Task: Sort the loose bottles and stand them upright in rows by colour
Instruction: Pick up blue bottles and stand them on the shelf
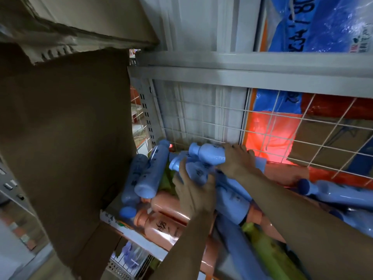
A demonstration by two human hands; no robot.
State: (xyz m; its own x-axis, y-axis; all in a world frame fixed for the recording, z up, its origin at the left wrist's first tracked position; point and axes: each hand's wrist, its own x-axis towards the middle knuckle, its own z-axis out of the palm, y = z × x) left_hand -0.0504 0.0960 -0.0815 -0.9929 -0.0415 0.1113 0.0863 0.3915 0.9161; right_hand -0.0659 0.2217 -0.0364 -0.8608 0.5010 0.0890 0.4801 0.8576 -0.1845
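Shelf of loose bottles viewed from above, with positions given relative to the white wire grid [222, 122] at the back of the shelf. Far left of the grid, one brown cardboard box [66, 138] stands against the shelf end. Just left of the grid's lower corner, two blue bottles [153, 170] lean side by side, caps toward the grid. In front of the grid, at least two pink bottles [167, 225] lie flat in the pile, with one green bottle [268, 247] partly buried farther forward. The left hand [193, 190] curls its fingers round one blue bottle lying below the grid; the right hand [236, 160] clamps a second blue bottle [210, 154] held sideways against the grid's bottom edge. Right of both hands, more blue bottles lie tumbled; their count cannot be told
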